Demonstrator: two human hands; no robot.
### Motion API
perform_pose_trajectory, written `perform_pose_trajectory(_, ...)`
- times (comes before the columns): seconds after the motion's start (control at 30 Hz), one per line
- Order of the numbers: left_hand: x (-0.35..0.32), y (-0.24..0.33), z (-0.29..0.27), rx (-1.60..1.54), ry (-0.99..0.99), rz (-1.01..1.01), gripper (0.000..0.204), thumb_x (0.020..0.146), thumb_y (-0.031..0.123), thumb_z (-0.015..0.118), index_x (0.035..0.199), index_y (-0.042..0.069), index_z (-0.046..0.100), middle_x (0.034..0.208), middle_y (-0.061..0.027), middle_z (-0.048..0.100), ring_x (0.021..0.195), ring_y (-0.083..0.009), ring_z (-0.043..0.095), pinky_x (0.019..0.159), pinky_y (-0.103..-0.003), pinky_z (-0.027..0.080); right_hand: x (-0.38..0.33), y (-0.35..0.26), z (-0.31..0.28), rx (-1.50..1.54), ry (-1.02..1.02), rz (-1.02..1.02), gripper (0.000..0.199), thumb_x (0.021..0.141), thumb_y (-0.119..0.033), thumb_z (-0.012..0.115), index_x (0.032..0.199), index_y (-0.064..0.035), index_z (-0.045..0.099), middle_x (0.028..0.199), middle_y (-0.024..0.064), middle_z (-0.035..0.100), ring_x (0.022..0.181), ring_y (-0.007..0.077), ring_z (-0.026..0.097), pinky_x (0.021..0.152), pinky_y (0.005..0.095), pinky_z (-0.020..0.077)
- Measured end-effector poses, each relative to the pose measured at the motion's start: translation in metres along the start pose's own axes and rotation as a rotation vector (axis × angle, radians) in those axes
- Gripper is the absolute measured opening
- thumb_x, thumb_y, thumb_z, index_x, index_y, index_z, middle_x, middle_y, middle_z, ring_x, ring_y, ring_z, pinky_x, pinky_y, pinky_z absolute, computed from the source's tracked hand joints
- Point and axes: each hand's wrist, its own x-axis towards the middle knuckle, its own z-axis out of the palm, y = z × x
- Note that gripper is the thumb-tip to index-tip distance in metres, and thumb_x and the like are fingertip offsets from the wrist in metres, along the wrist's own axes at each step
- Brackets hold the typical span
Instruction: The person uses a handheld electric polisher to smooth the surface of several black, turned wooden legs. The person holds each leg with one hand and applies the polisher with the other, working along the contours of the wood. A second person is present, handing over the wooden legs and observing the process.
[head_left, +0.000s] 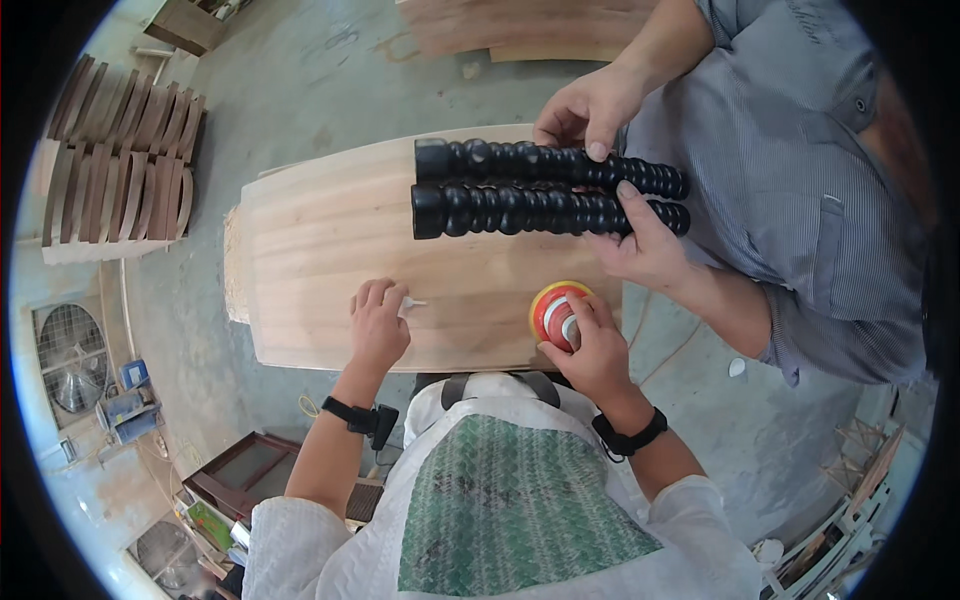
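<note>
The person's right hand (590, 345) grips a round red and yellow sander (556, 312). The fingers are wrapped tight over its top. The sander sits flat on a big curved wooden board (330, 250), near the board's front right corner. The left hand (378, 325) rests on the board near the middle of its front edge. Its fingers are curled in close, pinching a small white bit (413, 302) against the wood.

At the board's back right corner, another person in a grey shirt (790, 170) holds two black bumpy rods (545, 185) side by side with both hands.

It looks like the smoothing step: the sander is down on the wood and ready to rub. The next move likely needs the right hand to slide the sander slowly across the board, keeping it flat, while the left hand presses the board steady and stays out of the way.
</note>
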Motion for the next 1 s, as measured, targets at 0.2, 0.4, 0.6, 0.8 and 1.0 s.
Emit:
perform_pose_trajectory(0.2, -0.002, -0.005, -0.002, 0.031, -0.02, -0.045, 0.044, 0.068, 0.0, 0.067, 0.111, 0.011, 0.065, 0.121, -0.0126, 0.057, 0.121, -0.0337, 0.051, 0.098, -0.047, 0.041, -0.002, 0.003, 0.002, 0.001, 0.001, -0.007, 0.077, 0.065, -0.021, 0.091, 0.132, -0.0039, 0.056, 0.125, 0.0177, 0.059, 0.11, 0.0382, 0.063, 0.091, 0.0445, 0.0545)
perform_pose_trajectory(0.4, 0.0, -0.02, -0.004, -0.051, 0.028, -0.084, 0.039, 0.071, 0.003, 0.066, 0.11, 0.005, 0.061, 0.116, -0.0165, 0.058, 0.112, -0.0374, 0.054, 0.094, -0.049, 0.044, -0.005, 0.003, 0.004, 0.039, 0.032, -0.019, 0.077, 0.065, -0.021, 0.091, 0.132, -0.0055, 0.056, 0.123, 0.0178, 0.06, 0.11, 0.0389, 0.062, 0.09, 0.0452, 0.0548)
perform_pose_trajectory(0.6, 0.015, -0.038, -0.012, -0.289, 0.219, -0.249, 0.035, 0.077, 0.005, 0.068, 0.111, 0.002, 0.06, 0.107, -0.0168, 0.061, 0.103, -0.0359, 0.058, 0.088, -0.045, 0.048, -0.002, -0.001, 0.006, -0.007, 0.049, 0.018, 0.075, 0.067, -0.025, 0.088, 0.133, -0.0065, 0.057, 0.119, 0.0159, 0.06, 0.103, 0.039, 0.064, 0.085, 0.0473, 0.055)
perform_pose_trajectory(0.8, 0.008, -0.055, 0.0, -0.459, 0.366, -0.42, 0.032, 0.081, 0.009, 0.076, 0.11, 0.002, 0.063, 0.105, -0.0105, 0.067, 0.094, -0.0254, 0.064, 0.082, -0.037, 0.051, -0.006, 0.0, 0.004, 0.022, -0.014, 0.028, 0.077, 0.069, -0.025, 0.088, 0.135, -0.0022, 0.055, 0.124, 0.0171, 0.058, 0.105, 0.0387, 0.064, 0.087, 0.0463, 0.0553)
perform_pose_trajectory(1.0, 0.002, -0.046, 0.0, -0.684, 0.439, -0.47, 0.056, 0.082, 0.005, 0.08, 0.133, 0.004, 0.057, 0.105, -0.0067, 0.07, 0.093, -0.0163, 0.065, 0.082, -0.032, 0.051, -0.006, 0.004, 0.008, 0.035, 0.026, -0.005, 0.079, 0.068, -0.023, 0.089, 0.136, -0.0012, 0.054, 0.124, 0.0223, 0.057, 0.106, 0.041, 0.064, 0.087, 0.0468, 0.0554)
